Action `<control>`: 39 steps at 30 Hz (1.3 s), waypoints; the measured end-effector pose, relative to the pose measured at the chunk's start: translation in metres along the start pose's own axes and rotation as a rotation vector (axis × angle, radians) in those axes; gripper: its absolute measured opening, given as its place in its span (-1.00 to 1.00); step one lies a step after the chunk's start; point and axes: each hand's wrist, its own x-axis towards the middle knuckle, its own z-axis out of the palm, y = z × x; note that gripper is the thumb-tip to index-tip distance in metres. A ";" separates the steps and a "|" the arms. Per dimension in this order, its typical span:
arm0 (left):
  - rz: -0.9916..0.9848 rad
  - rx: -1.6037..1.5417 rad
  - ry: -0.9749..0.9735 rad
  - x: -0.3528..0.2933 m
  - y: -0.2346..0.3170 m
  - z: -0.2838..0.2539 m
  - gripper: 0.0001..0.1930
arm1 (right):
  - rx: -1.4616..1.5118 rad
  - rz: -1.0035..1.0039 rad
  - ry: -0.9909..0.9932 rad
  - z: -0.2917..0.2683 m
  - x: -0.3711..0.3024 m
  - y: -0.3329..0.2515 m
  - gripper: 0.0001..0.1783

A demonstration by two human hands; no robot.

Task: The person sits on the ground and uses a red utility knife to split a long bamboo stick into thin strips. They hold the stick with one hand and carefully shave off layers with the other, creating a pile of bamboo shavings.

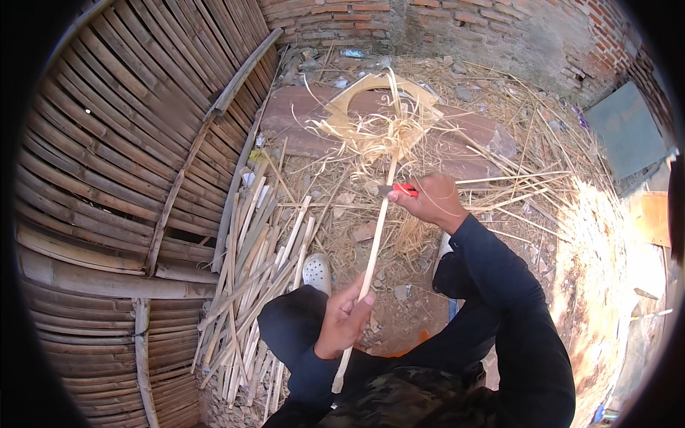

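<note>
My left hand (345,318) is closed round the lower part of a long, pale bamboo strip (376,246), which slants up and away from me. Farther up the strip, my right hand (430,200) grips a red-handled knife (404,190), its blade lying against the strip. Curled bamboo shavings (389,135) bunch up around the strip's far end. Behind them lies a tan board with a round hole (342,101), partly hidden by the shavings. Most of the knife's handle is covered by my fingers.
A pile of cut bamboo strips (246,285) lies to my left, beside a bamboo slat wall (121,157). Brown boards (292,121) rest on the littered ground ahead. At the back stands a brick wall (485,36). A grey-green panel (625,132) leans at the far right.
</note>
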 end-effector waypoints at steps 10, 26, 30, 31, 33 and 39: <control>0.134 0.091 0.067 0.001 -0.010 0.001 -0.47 | 0.012 -0.215 -0.073 -0.003 -0.022 -0.038 -0.26; 0.098 0.052 0.018 -0.001 -0.011 0.002 -0.47 | -0.014 -0.096 -0.179 -0.015 -0.016 -0.027 -0.25; -0.002 0.101 0.013 -0.004 -0.013 -0.001 -0.47 | 0.014 0.005 -0.153 -0.012 -0.011 -0.020 -0.26; 0.000 0.110 -0.004 -0.005 -0.017 0.000 -0.46 | -0.087 0.104 -0.163 -0.017 0.002 -0.003 -0.26; 0.130 0.117 -0.083 -0.003 -0.029 0.002 -0.46 | -0.008 0.240 -0.082 -0.007 0.017 0.053 -0.24; 0.217 0.250 0.076 0.004 -0.020 -0.001 -0.51 | 0.046 0.026 -0.281 -0.015 -0.016 -0.035 -0.24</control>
